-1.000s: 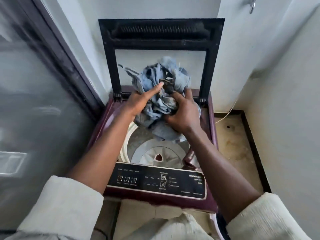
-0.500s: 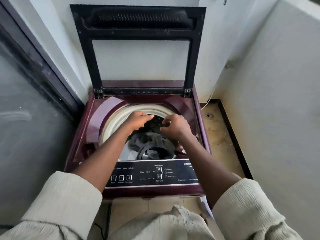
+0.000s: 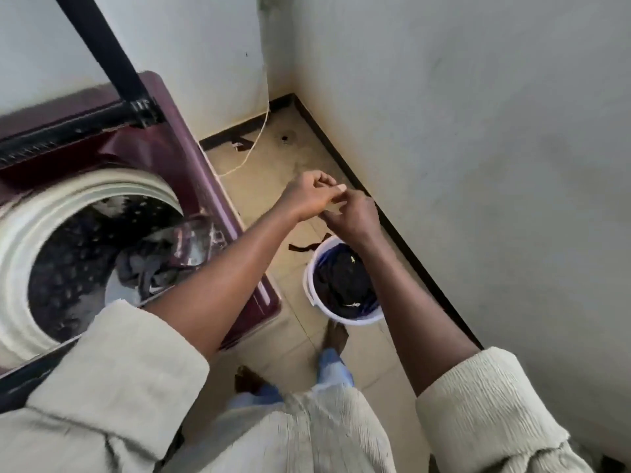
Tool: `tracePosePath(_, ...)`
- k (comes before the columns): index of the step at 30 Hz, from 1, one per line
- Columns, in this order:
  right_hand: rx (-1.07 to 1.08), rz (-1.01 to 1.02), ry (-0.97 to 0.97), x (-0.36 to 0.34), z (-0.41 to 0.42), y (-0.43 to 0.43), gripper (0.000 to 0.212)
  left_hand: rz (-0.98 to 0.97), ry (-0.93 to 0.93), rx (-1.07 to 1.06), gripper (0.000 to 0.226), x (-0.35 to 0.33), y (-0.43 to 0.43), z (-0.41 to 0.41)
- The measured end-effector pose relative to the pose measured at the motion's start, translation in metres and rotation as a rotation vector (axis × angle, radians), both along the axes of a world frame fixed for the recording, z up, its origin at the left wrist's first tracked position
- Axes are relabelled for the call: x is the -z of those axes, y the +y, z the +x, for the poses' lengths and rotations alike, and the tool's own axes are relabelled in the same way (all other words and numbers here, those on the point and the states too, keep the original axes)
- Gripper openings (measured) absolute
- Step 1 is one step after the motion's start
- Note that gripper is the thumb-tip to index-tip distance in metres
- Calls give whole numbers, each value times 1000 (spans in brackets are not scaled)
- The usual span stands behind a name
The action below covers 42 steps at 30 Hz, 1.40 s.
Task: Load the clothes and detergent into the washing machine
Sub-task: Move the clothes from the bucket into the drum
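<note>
The maroon top-load washing machine (image 3: 191, 155) stands at the left with its lid (image 3: 102, 46) raised. Blue-grey clothes (image 3: 143, 271) lie at the bottom of its drum. A white bucket (image 3: 309, 295) with dark clothes (image 3: 341, 278) in it sits on the floor to the machine's right. My left hand (image 3: 307, 196) and my right hand (image 3: 355, 213) meet in the air above the bucket, fingers curled and touching each other. Neither hand holds anything I can make out.
A white wall (image 3: 478, 165) with a dark skirting runs close on the right. A thin white cord (image 3: 252, 148) hangs to the tiled floor (image 3: 273, 179) behind the machine, near a floor drain (image 3: 285, 137). My bare feet (image 3: 336, 336) stand just before the bucket.
The blue-grey clothes went from my hands into the drum. Both hands then left the drum and swung right, and my view turned toward the bucket.
</note>
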State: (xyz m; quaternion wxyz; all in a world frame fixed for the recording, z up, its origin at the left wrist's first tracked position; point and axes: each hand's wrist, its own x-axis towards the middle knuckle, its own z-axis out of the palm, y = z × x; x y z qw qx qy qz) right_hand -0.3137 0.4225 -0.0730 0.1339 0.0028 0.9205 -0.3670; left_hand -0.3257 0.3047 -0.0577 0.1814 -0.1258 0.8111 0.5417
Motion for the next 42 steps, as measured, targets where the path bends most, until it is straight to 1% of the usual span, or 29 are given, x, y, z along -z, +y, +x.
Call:
tracePosePath(2,65,4,-82,34,4,46,43,45,-136,-6,24,35,38,-2)
tracePosePath(4,125,-16,-177,68,12,81,38,105,-269,-59,17,70,67,1)
tracePosePath(6,176,-26,-284,101,17,110,39,118,-385,-127,18,104,91,3)
tracePosePath(8,207,-34,-369,136,21,132,44,114,-499,-130,22,139,106,7)
tracePosePath(9,218,-36,-401,158,21,141,44,123,-558,-126,29,161,111,7)
tracePosePath(11,221,-21,-449,207,23,155,46,137,-665,-144,52,209,116,8)
tracePosePath(12,213,-8,-467,234,24,159,48,123,-694,-150,60,236,115,7)
tracePosePath(14,183,12,-510,290,23,165,54,72,-719,-142,62,293,112,5)
tracePosePath(17,128,54,-563,384,12,168,68,40,-681,-95,47,386,113,-1)
tracePosePath(19,46,171,-541,437,2,164,76,22,-637,-85,44,438,116,-3)
tracePosePath(20,-7,243,-517,464,-3,161,82,-6,-641,-85,53,464,118,-3)
tracePosePath(22,-51,315,-476,510,-13,155,99,-24,-656,-148,86,504,122,-5)
tracePosePath(24,-20,345,-480,540,-20,148,124,-25,-718,-299,119,528,123,-5)
tracePosePath(25,22,363,-485,553,-22,146,132,-17,-783,-367,129,538,122,-3)
tracePosePath(26,73,377,-481,563,-22,143,131,16,-846,-416,136,545,122,-1)
tracePosePath(27,120,377,-487,571,-20,140,120,74,-879,-449,138,551,122,1)
tracePosePath(28,151,332,-512,575,-18,135,96,134,-902,-462,135,554,121,3)
tracePosePath(30,161,60,-643,573,-14,125,42,233,-934,-440,118,558,119,6)
tracePosePath(31,141,-87,-725,567,-10,122,27,283,-930,-446,102,559,120,8)
tracePosePath(33,118,-281,-865,555,-3,121,15,357,-864,-547,69,558,123,14)
tracePosePath(34,127,-334,-918,548,0,122,12,359,-816,-616,55,555,126,17)
tracePosePath(35,144,-348,-921,541,3,122,10,338,-780,-664,41,551,127,21)
tracePosePath(36,160,-301,-839,533,8,122,15,313,-763,-687,30,546,127,23)
tracePosePath(37,191,-200,-691,524,13,123,26,310,-759,-703,23,541,127,25)
tracePosePath(38,243,-86,-550,516,17,126,44,340,-758,-725,21,535,126,24)
tracePosePath(39,305,7,-487,506,18,129,71,395,-752,-747,21,528,125,22)
tracePosePath(40,368,33,-518,498,17,134,103,457,-744,-760,22,520,124,21)
tracePosePath(41,411,-14,-611,491,14,139,130,515,-741,-753,21,510,123,18)
tracePosePath(42,432,-95,-719,483,11,141,146,555,-742,-735,17,500,124,16)
